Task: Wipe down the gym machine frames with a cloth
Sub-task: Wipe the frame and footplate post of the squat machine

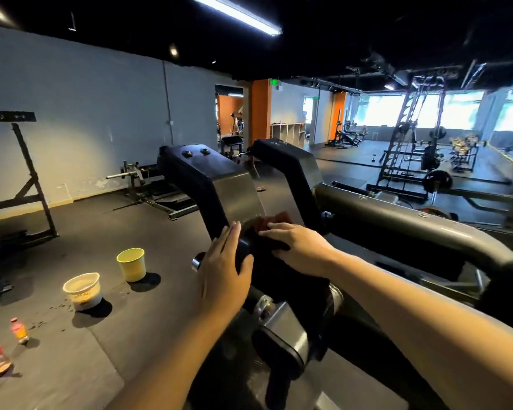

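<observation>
The right hand [301, 247] presses a dark cloth [267, 232] onto the machine frame [234, 187] with flat fingers; the left hand [224, 270] rests beside it, fingers straight.

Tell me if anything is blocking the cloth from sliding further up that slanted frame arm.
Nothing visible does. The right hand presses the cloth onto the frame arm, and the metal above it is bare. The left hand rests on the arm's left side, beside the cloth rather than ahead of it.
</observation>
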Action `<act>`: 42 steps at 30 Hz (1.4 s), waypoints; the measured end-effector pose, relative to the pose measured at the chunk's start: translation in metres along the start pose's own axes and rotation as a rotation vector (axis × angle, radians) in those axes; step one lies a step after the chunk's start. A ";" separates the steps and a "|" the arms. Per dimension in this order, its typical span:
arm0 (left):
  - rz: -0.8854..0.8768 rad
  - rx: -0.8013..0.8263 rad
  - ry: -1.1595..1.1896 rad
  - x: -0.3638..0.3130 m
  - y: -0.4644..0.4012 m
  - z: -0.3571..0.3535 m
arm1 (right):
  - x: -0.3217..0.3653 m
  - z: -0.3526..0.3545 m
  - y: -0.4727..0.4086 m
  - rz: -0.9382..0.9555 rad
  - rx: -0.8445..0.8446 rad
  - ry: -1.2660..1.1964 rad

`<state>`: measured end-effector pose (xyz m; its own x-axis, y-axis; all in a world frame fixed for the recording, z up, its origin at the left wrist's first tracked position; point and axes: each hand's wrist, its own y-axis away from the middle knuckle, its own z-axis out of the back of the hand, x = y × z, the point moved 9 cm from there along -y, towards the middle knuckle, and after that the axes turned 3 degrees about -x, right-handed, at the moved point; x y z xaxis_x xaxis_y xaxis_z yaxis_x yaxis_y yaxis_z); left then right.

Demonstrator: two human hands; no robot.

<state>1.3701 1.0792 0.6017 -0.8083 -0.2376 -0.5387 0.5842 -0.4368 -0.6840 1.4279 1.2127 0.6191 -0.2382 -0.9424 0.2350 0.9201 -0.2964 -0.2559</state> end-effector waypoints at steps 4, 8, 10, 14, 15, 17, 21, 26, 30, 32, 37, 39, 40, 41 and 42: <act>-0.162 -0.119 0.015 -0.028 0.033 0.010 | -0.007 0.009 0.044 0.036 -0.072 0.075; 0.019 -0.016 0.346 -0.030 0.059 0.012 | 0.000 0.011 0.083 0.067 -0.205 0.023; -0.011 0.033 0.405 -0.039 0.070 0.012 | 0.009 0.007 0.104 0.072 -0.244 -0.034; -0.182 0.020 0.237 -0.071 0.101 0.005 | 0.027 -0.001 0.155 0.046 -0.368 -0.281; -0.230 -0.013 0.191 -0.077 0.111 0.005 | 0.028 -0.005 0.169 0.042 -0.401 -0.337; -0.353 -0.034 0.112 -0.093 0.137 0.002 | 0.022 -0.013 0.203 0.011 -0.459 -0.485; -0.587 0.107 0.123 -0.134 0.191 -0.026 | 0.000 -0.024 0.266 -0.138 -0.604 -0.495; -0.561 0.266 0.182 -0.158 0.208 -0.066 | -0.015 -0.004 0.321 -0.114 -0.836 0.160; -0.538 0.412 0.021 -0.166 0.213 -0.107 | -0.047 -0.018 0.334 -0.125 -0.647 0.564; -0.576 0.467 -0.052 -0.168 0.222 -0.119 | -0.061 -0.028 0.364 -0.205 -0.608 0.588; -0.541 0.472 -0.085 -0.157 0.227 -0.122 | -0.055 -0.024 0.402 -0.328 -0.770 0.466; -0.528 0.483 -0.063 -0.161 0.227 -0.121 | -0.040 -0.015 0.389 -0.235 -0.851 0.510; -0.522 0.494 -0.047 -0.165 0.227 -0.122 | -0.039 -0.012 0.382 -0.212 -0.864 0.550; -0.518 0.504 -0.028 -0.169 0.227 -0.122 | -0.041 -0.010 0.376 -0.214 -0.842 0.606; -0.524 0.510 -0.006 -0.174 0.228 -0.123 | -0.047 -0.010 0.373 -0.232 -0.799 0.670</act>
<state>1.6529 1.1276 0.4797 -0.9737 0.1091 -0.2001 0.0156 -0.8439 -0.5363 1.7796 1.1449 0.5035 -0.7272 -0.6712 -0.1440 0.4176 -0.2662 -0.8688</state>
